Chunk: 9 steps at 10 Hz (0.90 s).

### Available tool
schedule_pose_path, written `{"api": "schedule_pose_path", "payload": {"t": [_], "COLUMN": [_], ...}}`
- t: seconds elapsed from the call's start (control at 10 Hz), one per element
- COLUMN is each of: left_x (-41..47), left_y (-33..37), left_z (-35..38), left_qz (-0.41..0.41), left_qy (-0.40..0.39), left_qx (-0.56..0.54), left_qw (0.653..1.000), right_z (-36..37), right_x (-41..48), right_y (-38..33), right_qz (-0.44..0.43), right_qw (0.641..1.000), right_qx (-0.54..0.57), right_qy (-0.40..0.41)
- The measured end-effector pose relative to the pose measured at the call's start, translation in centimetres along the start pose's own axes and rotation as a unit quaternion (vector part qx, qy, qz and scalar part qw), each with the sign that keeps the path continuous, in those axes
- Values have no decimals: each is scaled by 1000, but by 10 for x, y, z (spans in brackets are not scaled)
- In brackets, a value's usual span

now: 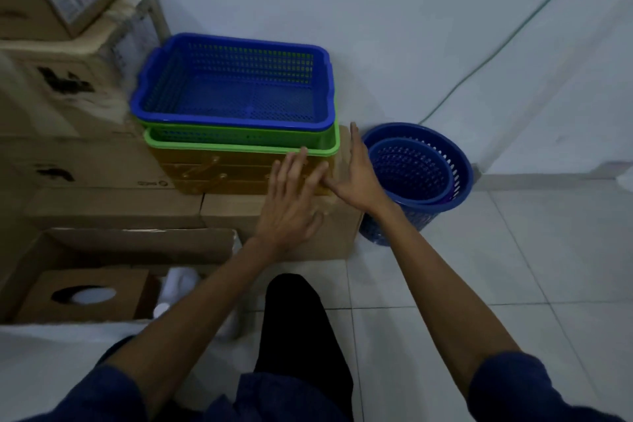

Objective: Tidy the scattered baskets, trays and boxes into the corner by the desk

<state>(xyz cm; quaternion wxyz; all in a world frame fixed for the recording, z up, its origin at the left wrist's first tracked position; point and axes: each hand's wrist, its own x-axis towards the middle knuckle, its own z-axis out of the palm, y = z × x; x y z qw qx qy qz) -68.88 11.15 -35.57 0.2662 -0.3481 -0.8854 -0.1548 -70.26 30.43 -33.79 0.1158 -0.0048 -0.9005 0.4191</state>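
A blue mesh tray (236,116) sits nested in a green tray (239,146), both stacked on an amber plastic box (219,175) that rests on a cardboard box (236,212). My left hand (291,202) lies flat with straight fingers against the amber box's front right. My right hand (356,171) is spread open at the stack's right corner, fingers pointing up along its side. To the right, on the floor, two round blue baskets (455,175) stand one inside the other.
Cardboard boxes (68,96) are piled at the left against the white wall. An open carton (85,295) with white contents lies at the lower left. White floor tiles (513,267) spread to the right. A green cable (507,41) runs down the wall.
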Motion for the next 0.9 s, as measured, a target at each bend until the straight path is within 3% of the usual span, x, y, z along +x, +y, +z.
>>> {"api": "schedule_pose_path", "payload": {"t": [0.1,0.2,0.4,0.5,0.7,0.9], "left_x": [13,24,26,32,37,84], "left_y": [-28,-53,-71,-72,-68,-88], "left_z": [-22,-39,-71,-89,-134,-171], "left_qz": [-63,-104,-99,-97,-149,-117], "left_qy": [28,-17,-117,-167,-143,-109], "left_qx": [53,93,54,46,-26,-60], "left_qw": [996,990,987,980,978,985], "right_z": [22,32,15,-2,-41,-78], "right_x": [11,15,21,12,-6,10], "right_y": [-45,-62,-60,-69,-98,-124], "right_qz": [-53,-39,-41,-65,-44,-14], "right_qw": [994,990,998,998,995,993], "right_qx": [63,89,36,-10,-88,-115], "right_qy": [77,105,15,9,7,13]}}
